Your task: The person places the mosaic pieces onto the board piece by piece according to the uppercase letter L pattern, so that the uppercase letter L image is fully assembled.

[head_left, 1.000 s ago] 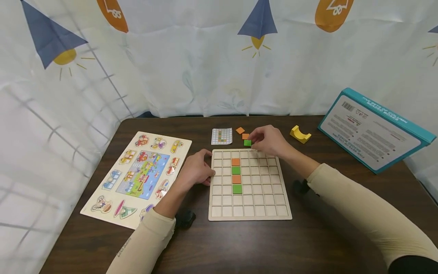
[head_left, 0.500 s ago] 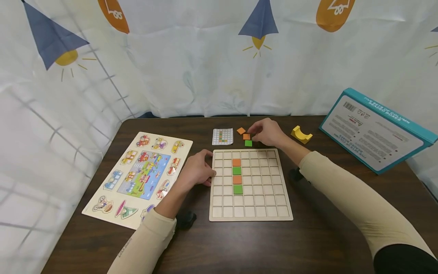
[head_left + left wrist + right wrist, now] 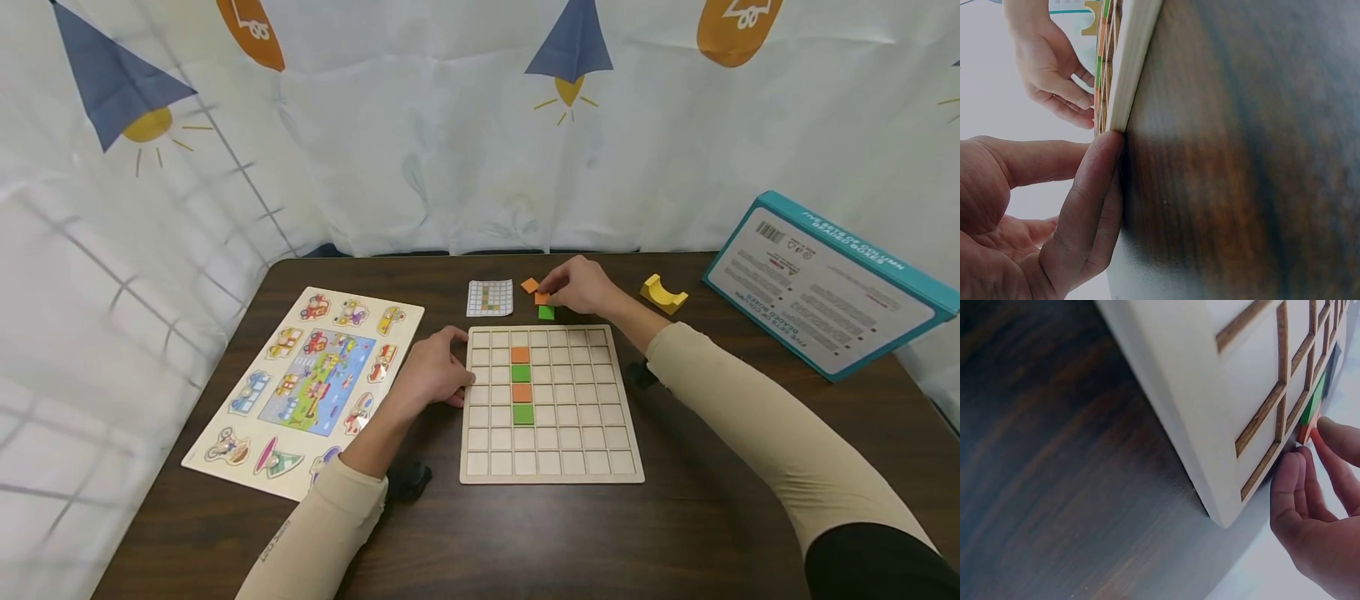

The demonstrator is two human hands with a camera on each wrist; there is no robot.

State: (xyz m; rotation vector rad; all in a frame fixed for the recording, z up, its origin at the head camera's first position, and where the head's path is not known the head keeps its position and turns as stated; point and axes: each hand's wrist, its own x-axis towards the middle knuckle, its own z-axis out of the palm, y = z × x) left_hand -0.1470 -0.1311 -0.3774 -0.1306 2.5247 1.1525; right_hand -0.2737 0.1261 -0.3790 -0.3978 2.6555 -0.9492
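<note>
A pale wooden grid board [image 3: 553,437] lies on the dark table. My left hand [image 3: 431,367] rests against its left edge; in the left wrist view, the fingers [image 3: 1088,200] touch the board's side. Beyond the board's far edge, my right hand [image 3: 581,287] has thumb and index fingertips at an orange tile [image 3: 541,298], pinching it and partly covering it. A green tile [image 3: 546,313] sits just in front, and another orange tile [image 3: 529,285] lies behind. On the grid, orange and green tiles [image 3: 521,373] alternate down one column. The right wrist view shows the fingertips beside the orange tile [image 3: 1305,432].
A small printed grid card [image 3: 490,298] lies behind the board. To the left is a vehicle picture puzzle [image 3: 217,417]. A yellow curved block [image 3: 663,295] and a leaning teal-and-white box [image 3: 825,287] are at the right, with a patterned curtain [image 3: 375,167] behind.
My right hand came away from the green tile, moved slightly back, then came left onto the nearby orange tile. The left hand stayed at the board's edge.
</note>
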